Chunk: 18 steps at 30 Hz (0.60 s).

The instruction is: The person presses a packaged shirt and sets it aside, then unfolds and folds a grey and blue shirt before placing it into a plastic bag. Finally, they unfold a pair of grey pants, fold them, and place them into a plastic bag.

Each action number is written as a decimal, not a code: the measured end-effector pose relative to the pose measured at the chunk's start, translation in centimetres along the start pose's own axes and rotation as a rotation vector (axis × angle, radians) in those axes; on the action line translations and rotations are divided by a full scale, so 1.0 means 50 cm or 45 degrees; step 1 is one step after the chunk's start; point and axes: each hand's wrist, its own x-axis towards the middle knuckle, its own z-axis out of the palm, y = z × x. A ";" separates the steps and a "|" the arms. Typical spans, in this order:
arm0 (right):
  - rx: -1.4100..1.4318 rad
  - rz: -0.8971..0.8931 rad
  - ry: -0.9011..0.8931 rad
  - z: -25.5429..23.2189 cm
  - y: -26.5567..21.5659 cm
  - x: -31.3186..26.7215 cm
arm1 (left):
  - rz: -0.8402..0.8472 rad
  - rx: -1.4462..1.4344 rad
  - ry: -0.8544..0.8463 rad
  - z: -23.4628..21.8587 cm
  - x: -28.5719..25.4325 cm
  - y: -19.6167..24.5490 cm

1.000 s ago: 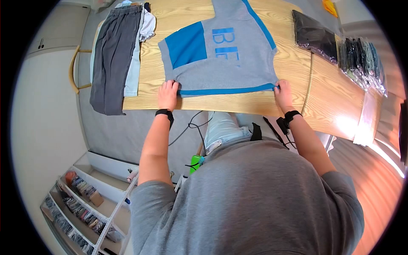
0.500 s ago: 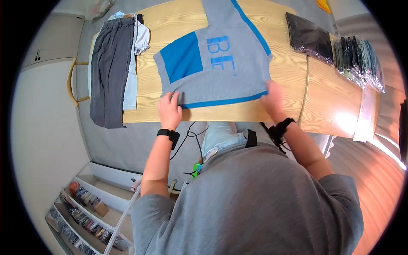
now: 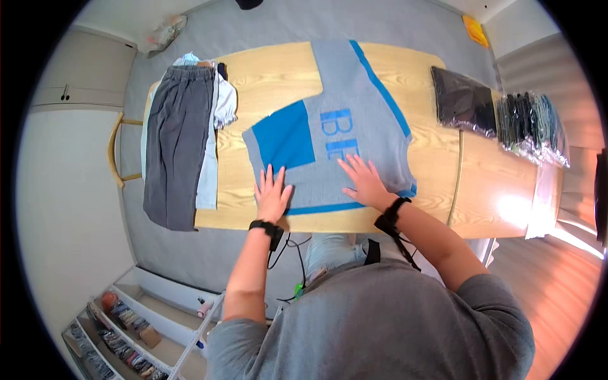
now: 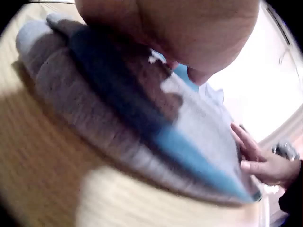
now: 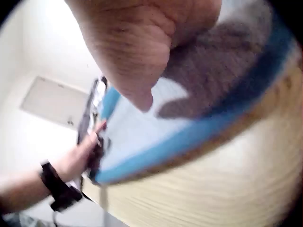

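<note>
A grey garment [image 3: 304,187] with blue panels, a blue hem and blue lettering lies spread flat on the wooden table [image 3: 266,69]. In the head view my left hand [image 3: 272,196] rests on its lower left part, fingers straight and spread. My right hand [image 3: 367,182] lies over the lower middle, just under the lettering, its fingers extended too. From the left wrist view, the blue hem band [image 4: 189,153] runs along the near edge below my palm. The right wrist view shows my right hand [image 5: 137,52] low over the cloth, casting a shadow on it.
Dark grey trousers [image 3: 177,139] lie over lighter clothes at the table's left end. On the right are a dark bagged garment [image 3: 463,104] and a stack of clothes in clear bags [image 3: 532,126]. A wooden chair [image 3: 115,152] stands at left; shelves [image 3: 145,329] hold packed items below.
Both hands have let go of the hem corners and now rest flat on the garment. The right hand moved inward to the left. The head view has tilted up, showing more floor beyond the table.
</note>
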 end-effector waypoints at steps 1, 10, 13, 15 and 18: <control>-0.021 -0.002 0.016 -0.028 0.021 0.016 | 0.106 -0.064 0.146 -0.022 0.010 -0.013; 1.054 0.427 0.114 -0.368 0.203 0.273 | -0.112 -0.337 0.146 -0.212 0.161 -0.149; 1.024 0.767 0.099 -0.358 0.283 0.406 | -0.183 -0.352 0.042 -0.209 0.242 -0.158; 1.028 0.943 0.312 -0.328 0.292 0.465 | -0.067 -0.283 0.173 -0.182 0.287 -0.157; 1.626 0.806 0.499 -0.277 0.259 0.511 | 0.058 -0.200 0.270 -0.156 0.326 -0.142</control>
